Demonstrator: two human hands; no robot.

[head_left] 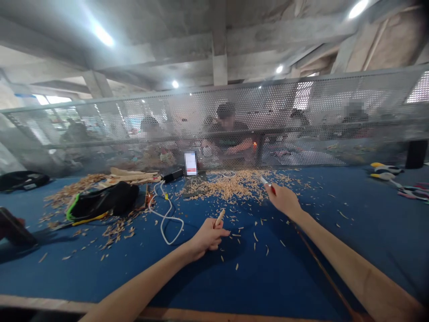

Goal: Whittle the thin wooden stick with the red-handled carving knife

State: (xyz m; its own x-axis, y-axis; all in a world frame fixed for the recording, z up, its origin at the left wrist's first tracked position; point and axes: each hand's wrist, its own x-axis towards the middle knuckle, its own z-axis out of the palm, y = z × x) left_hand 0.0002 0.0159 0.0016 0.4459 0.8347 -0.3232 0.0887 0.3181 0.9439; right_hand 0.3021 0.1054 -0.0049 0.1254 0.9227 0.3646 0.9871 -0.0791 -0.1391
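My left hand (208,236) is closed around a short pale wooden stick (220,217), whose upper end pokes out past the thumb; the index finger points to the right. Further forward and to the right, my right hand (283,199) grips a knife (267,182) with a red handle, its bright blade pointing away toward the pile. The knife and the stick are well apart. Curled wood shavings (234,184) lie heaped beyond both hands, and loose slivers are scattered on the blue tabletop (268,277) around them.
A perforated metal screen (187,116) runs behind the table, with people seated beyond it. A phone (191,163) leans upright there. Leftward lie a white cable (163,223), a black bag (110,201) and wood pieces (134,176). Pliers (385,171) rest at the right.
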